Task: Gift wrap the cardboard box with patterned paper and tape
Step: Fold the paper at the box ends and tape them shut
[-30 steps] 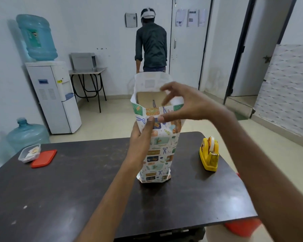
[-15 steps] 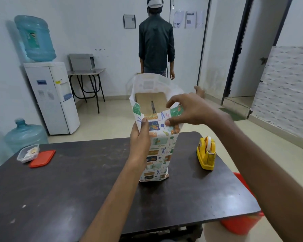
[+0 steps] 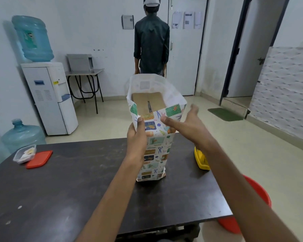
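A tall cardboard box (image 3: 148, 103) stands upright on the dark table (image 3: 68, 186), sleeved in patterned paper (image 3: 155, 151) whose top edge rises above the box's brown end and stays unfolded. My left hand (image 3: 137, 135) grips the near left edge of the paper, thumb on its front. My right hand (image 3: 185, 124) is spread with straight fingers at the paper's right side, thumb tip against the front face. A yellow tape dispenser (image 3: 201, 160) sits on the table to the right, partly hidden by my right forearm.
A clear plastic container (image 3: 24, 153) and its red lid (image 3: 39, 158) lie at the table's far left. A red tub (image 3: 252, 203) sits below the table's right edge. A person (image 3: 151, 42) stands beyond the table, back turned. A water dispenser (image 3: 49, 96) stands at left.
My right hand let go of the paper's top front edge and opened out at the right side. The left hand kept its hold. The person behind straightened up.
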